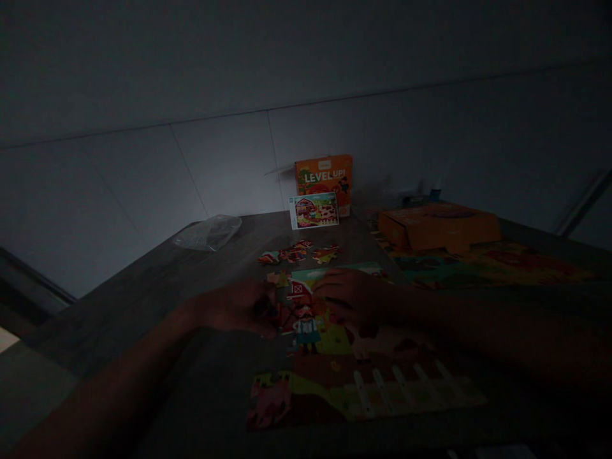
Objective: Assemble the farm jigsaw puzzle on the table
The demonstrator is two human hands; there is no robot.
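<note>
The scene is very dark. A partly assembled farm jigsaw puzzle (363, 376) lies on the table in front of me. My left hand (241, 307) rests at the puzzle's left edge, fingers curled against a piece there; what it holds is too dark to make out. My right hand (349, 294) lies on the upper part of the puzzle, fingers bent and pressing down on the pieces. Several loose puzzle pieces (299, 253) lie just beyond the hands.
An orange "LEVEL UP!" box (325, 173) stands at the wall with a picture card (314, 210) leaning on it. An orange box lid (437, 226) sits on another colourful puzzle (497, 261) at right. A clear plastic bag (209, 232) lies at left. The table (157, 299) is dark grey.
</note>
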